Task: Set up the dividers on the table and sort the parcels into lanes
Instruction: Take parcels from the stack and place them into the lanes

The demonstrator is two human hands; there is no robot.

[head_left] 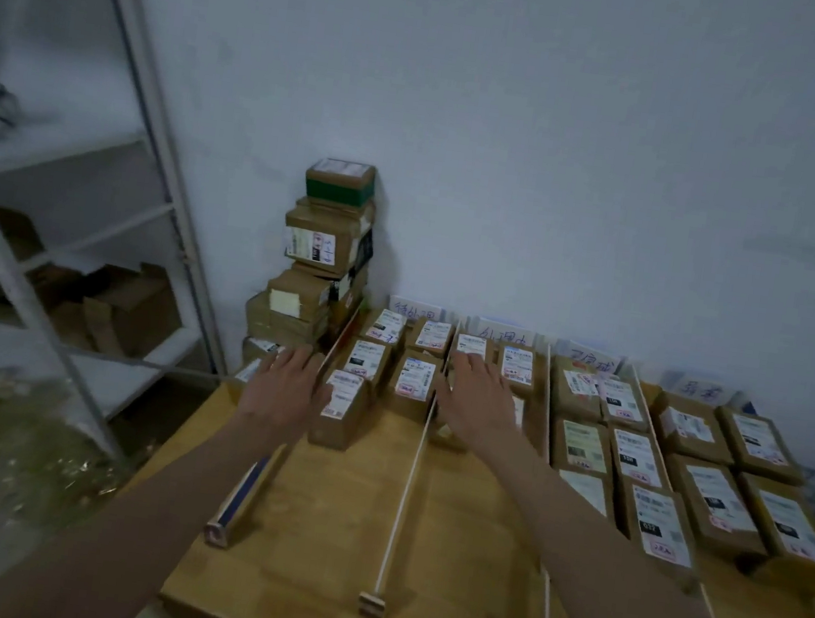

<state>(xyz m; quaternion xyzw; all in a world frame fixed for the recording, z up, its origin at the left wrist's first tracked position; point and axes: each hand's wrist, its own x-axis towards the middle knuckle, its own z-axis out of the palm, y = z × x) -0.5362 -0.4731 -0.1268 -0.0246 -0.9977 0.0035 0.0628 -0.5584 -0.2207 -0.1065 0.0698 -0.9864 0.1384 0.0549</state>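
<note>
A wooden table carries thin upright dividers that split it into lanes; one white divider runs down the middle. Brown labelled parcels fill the lanes, several in each. My left hand reaches forward with straight fingers beside the leftmost divider, just left of the nearest parcel of the first lane. My right hand lies flat with spread fingers over a parcel in the second lane, its fingertips at a white label. Neither hand grips anything.
A tall stack of parcels leans against the wall at the table's far left corner. Handwritten lane signs stand along the wall. A metal shelf rack with cardboard boxes stands to the left.
</note>
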